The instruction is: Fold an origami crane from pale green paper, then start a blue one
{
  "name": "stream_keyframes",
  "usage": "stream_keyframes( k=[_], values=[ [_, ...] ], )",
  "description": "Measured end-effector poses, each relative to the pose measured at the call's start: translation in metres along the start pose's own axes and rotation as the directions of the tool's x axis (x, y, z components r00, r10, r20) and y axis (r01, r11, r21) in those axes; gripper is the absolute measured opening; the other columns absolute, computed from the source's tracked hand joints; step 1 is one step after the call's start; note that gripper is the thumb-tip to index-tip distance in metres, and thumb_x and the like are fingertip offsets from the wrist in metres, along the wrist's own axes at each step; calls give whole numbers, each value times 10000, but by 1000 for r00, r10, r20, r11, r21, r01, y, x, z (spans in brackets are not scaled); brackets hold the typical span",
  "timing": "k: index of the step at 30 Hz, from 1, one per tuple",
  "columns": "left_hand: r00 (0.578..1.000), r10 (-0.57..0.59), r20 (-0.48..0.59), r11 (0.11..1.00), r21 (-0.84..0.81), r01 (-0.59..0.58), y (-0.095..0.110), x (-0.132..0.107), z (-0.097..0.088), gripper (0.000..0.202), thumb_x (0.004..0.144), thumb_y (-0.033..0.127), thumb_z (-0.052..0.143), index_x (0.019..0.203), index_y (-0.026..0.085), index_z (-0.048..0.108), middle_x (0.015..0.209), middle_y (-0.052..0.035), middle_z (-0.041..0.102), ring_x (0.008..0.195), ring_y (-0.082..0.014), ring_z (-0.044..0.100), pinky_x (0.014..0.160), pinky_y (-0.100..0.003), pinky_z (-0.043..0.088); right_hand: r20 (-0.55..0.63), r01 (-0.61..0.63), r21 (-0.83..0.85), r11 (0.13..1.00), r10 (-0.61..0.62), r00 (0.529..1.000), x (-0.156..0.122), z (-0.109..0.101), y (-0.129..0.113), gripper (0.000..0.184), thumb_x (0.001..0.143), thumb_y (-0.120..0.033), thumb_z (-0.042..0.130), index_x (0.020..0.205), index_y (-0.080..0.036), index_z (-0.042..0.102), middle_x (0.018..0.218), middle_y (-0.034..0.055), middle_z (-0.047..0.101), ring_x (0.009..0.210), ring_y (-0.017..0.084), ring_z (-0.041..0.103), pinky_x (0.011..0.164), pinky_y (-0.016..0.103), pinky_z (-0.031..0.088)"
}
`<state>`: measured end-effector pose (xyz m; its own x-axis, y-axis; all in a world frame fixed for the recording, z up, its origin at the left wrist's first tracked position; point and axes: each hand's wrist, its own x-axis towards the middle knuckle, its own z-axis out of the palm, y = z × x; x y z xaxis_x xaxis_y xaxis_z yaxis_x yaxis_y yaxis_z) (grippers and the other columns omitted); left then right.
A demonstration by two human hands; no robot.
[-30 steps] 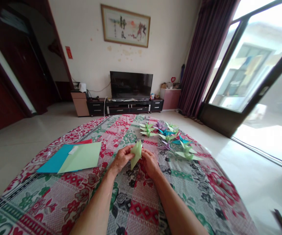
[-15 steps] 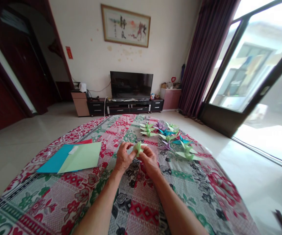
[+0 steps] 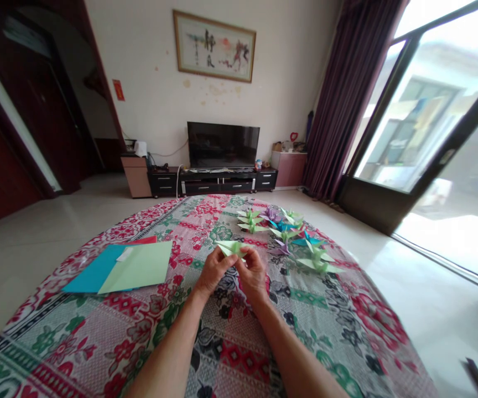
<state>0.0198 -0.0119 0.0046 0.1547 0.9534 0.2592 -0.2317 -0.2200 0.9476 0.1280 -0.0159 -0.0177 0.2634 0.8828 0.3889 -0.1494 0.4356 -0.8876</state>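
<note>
Pale-green paper, creased to a winged form: recorded as folded paper piece, well to the right of sheet stack. Unable to tell whether touching patterned tablecloth underneath.

Gripped from both ends: by left hand on the side toward sheet stack, by right hand on the side away from it. Neither set of fingers released; both pinching folded paper piece, thumbs close together at its lower middle, remaining fingers curled behind and partly hidden. Pressure not determinable.

Governing relation: long axis crosswise between the hands. Points one wing tip toward sheet stack, projecting past left fingers; runs at the opposite end into right fingers. Sits just above and beyond both thumb tips. Neither hand judged nearer to the central fold.

Noted farther right of sheet stack than right hand: paper cranes in green, purple and blue, wings spread, clear of both hands. Noted in sheet stack: pale green uppermost, blue and red showing below. Noted beyond sheet stack and to its right: dark television.
</note>
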Motion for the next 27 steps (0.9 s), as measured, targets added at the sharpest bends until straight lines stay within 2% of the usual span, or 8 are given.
stream_keyframes(
  k=[6,10,12,17,20,22,25,27],
  values=[
    [981,-82,-176,997,-20,80,-18,9,-1,434,701,477,617,962,132,643,861,-72,689,785,-199,618,660,-267,483,31,-34,28,999,33,999,-1,0,2,291,683,-383,660,891,-206,560,774,20,608,677,149,558,659,295,473],
    [955,-95,-281,994,25,106,-26,13,-5,405,693,503,607,854,137,670,670,-40,658,682,-187,601,578,-254,452,24,-80,21,997,79,997,-3,1,3,450,689,-359,643,1103,-231,522,702,-14,601,582,132,544,586,273,461],
    [949,-89,-301,995,21,100,-26,13,-6,385,693,503,602,805,140,663,626,-28,633,637,-174,582,552,-250,435,26,-98,-14,995,98,995,-4,1,3,482,690,-359,635,1136,-225,512,727,-7,614,588,135,552,584,270,459],
    [930,-77,-359,995,36,96,-29,16,-11,369,685,517,589,728,152,619,604,-12,596,576,-144,528,528,-240,415,42,-80,-191,978,89,995,-5,1,1,233,709,-362,592,864,-193,632,716,12,622,607,149,543,590,271,433],
    [928,-14,-373,984,160,79,-30,18,-16,352,723,506,545,683,160,598,565,-3,557,539,-132,490,511,-232,383,3,-9,-358,934,11,1000,-5,1,-5,115,697,-293,574,700,-196,636,654,10,587,590,148,500,589,277,408],
    [928,52,-368,953,295,64,-27,18,-19,339,744,483,525,636,167,582,519,5,517,511,-124,455,503,-230,356,-11,68,-420,905,-80,997,-6,1,-10,76,671,-235,575,701,-202,637,713,23,589,678,168,517,659,292,419],
    [948,148,-283,880,475,4,-17,15,-20,292,768,428,507,644,176,585,528,4,524,522,-121,444,522,-227,342,3,161,-384,909,-173,985,-6,0,-17,278,672,-224,589,947,-217,632,984,54,601,937,205,522,857,334,397],
    [961,199,-192,823,564,-58,-9,12,-19,267,786,392,484,656,178,578,552,2,541,528,-117,445,531,-223,336,25,133,-313,940,-132,991,-5,-3,-19,363,722,-288,577,1077,-216,588,1099,65,586,1034,212,503,921,351,370]
  ],
)
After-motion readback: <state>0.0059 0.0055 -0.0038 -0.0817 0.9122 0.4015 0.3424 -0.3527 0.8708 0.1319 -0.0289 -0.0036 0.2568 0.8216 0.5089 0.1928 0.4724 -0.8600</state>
